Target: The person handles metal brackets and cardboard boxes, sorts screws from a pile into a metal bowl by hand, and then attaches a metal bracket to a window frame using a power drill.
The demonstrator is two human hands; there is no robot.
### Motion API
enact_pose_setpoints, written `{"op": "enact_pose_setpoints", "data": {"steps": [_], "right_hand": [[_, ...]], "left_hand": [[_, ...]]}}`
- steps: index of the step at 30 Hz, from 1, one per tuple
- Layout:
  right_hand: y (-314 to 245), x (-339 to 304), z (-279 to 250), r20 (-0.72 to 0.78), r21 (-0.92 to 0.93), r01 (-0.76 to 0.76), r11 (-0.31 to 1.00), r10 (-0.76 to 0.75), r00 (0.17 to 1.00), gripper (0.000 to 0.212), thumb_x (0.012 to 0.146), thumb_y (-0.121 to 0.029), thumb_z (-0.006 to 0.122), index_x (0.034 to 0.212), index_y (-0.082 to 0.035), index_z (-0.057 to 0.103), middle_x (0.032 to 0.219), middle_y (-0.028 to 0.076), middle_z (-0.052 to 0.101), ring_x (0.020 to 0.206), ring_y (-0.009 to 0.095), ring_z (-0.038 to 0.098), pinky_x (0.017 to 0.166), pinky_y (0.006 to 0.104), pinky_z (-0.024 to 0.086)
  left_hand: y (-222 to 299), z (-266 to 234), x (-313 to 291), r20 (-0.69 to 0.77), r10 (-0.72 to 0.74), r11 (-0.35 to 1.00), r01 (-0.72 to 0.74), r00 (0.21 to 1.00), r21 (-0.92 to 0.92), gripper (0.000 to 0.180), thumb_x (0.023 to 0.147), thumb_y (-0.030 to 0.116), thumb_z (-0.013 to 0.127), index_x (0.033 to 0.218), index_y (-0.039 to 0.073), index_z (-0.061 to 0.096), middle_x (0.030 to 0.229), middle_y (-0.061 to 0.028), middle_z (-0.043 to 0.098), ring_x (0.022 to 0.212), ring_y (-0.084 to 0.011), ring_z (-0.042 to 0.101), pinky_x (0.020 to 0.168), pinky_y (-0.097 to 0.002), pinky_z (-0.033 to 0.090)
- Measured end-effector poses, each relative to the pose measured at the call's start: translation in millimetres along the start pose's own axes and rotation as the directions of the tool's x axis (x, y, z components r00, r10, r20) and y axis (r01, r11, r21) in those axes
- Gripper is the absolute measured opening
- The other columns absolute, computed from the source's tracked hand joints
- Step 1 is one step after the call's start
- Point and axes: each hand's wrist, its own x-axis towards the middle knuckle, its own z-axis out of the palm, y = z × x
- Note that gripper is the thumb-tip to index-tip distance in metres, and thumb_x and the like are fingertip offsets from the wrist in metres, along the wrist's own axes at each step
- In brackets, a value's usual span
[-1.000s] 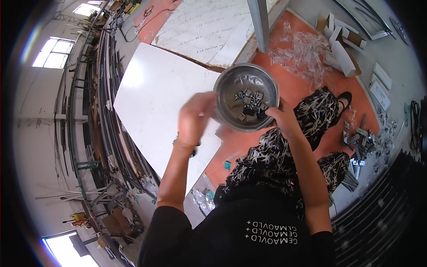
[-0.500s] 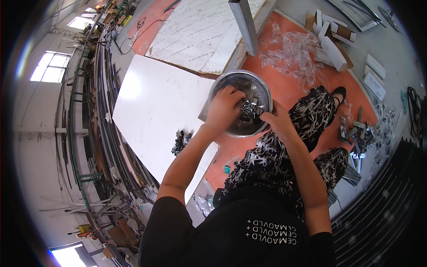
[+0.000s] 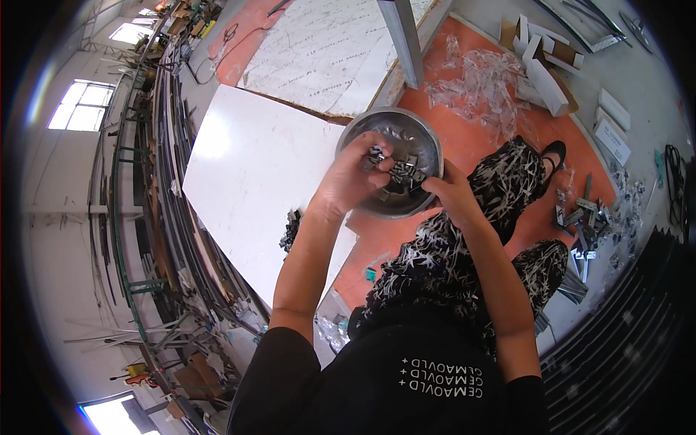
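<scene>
A round metal bowl [image 3: 428, 138] sits at the right edge of a white board [image 3: 246, 156], tilted a little toward me. Small shiny metal pieces [image 3: 407, 172] lie heaped inside it. Over the bowl's left side, my left hand [image 3: 354, 177] has its fingers curled round a few of these pieces, palm partly turned up. My right hand [image 3: 455, 194] grips the bowl's near right rim, thumb on the inside and fingers hidden beneath. On the board beside my left forearm lies a small pile of dark and silver metal pieces [image 3: 291, 230], partly covered by the arm.
A grey metal post [image 3: 401, 43] stands beyond the bowl near a second board [image 3: 312, 61]. Clear plastic bags [image 3: 482, 90] litter the orange floor. Opened white boxes [image 3: 544, 69] lie farther right. Metal brackets [image 3: 580, 217] lie beside my legs. Long bars fill a rack [image 3: 156, 239] at left.
My left hand has lifted slightly from the heap and turned its palm up, now with metal pieces in its fingers. My right hand stays on the rim.
</scene>
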Motion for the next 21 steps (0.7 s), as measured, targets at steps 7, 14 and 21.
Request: {"op": "enact_pose_setpoints", "data": {"steps": [7, 14, 21], "right_hand": [[5, 2, -3, 0.017, -0.019, 0.009, 1.0, -0.009, 1.0, 0.046, 0.078, -0.006, 0.054, 0.124, 0.004, 0.05, 0.092, 0.008, 0.063, 0.067, 0.015, 0.064, 0.052, 0.0253, 0.052], [4, 2, -1, -0.012, -0.049, -0.011, 0.999, 0.011, 1.0, 0.046, 0.077, -0.007, 0.055, 0.122, 0.004, 0.05, 0.089, 0.008, 0.063, 0.064, 0.015, 0.064, 0.054, 0.0266, 0.054], [1, 0, -4, -0.02, 0.023, 0.018, 1.0, -0.017, 1.0, 0.045, 0.079, -0.007, 0.055, 0.122, 0.004, 0.051, 0.089, 0.008, 0.063, 0.066, 0.015, 0.064, 0.052, 0.0269, 0.054]], "left_hand": [[-46, -4, 27, 0.321, 0.476, -0.32, -0.179, 0.819, 0.93, 0.035, 0.074, 0.018, 0.076, 0.101, 0.003, 0.06, 0.092, -0.0156, 0.063, 0.082, -0.0323, 0.063, 0.07, -0.0412, 0.049], [-42, -13, 38, 0.248, 0.433, -0.249, -0.15, 0.866, 0.957, 0.032, 0.074, 0.019, 0.076, 0.097, 0.001, 0.063, 0.087, -0.0135, 0.065, 0.077, -0.0273, 0.063, 0.072, -0.0381, 0.049], [-6, -5, 7, -0.132, 0.14, 0.844, -0.049, 0.981, 0.535, 0.011, 0.089, 0.014, 0.068, 0.097, 0.008, 0.064, 0.077, 0.0018, 0.054, 0.062, -0.0072, 0.044, 0.046, -0.0203, 0.03]]}}
